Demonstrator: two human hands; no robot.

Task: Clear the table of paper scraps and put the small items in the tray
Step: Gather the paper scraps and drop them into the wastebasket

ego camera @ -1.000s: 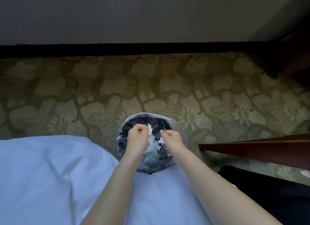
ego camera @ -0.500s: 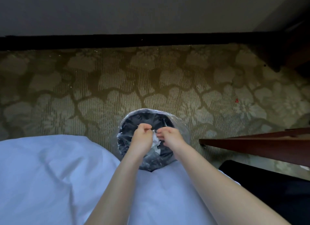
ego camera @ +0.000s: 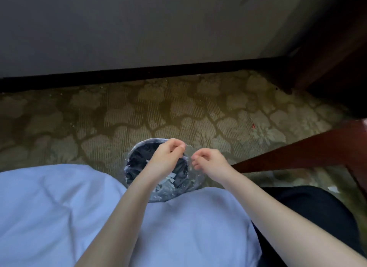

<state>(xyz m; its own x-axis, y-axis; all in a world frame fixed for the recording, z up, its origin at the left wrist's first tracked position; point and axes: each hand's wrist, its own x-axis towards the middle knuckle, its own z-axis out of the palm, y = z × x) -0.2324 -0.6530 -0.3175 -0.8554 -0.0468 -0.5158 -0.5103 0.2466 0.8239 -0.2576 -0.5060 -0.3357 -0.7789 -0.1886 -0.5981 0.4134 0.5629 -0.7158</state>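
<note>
White scraps (ego camera: 171, 180) logged inside lined bin (ego camera: 128, 168) on carpet (ego camera: 119, 117), beside desk (ego camera: 297, 155). Left grip (ego camera: 166, 157) and right grip (ego camera: 208, 162) poised over rim, presumably so paper falls inside. Both loosely curled, nothing visibly held.

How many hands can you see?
2. The left hand is over the bin. The right hand is beside it, over the bin's right rim. No others show.

Patterned carpet (ego camera: 178, 111); grey wall (ego camera: 158, 28); dark skirting (ego camera: 139, 71).
</note>
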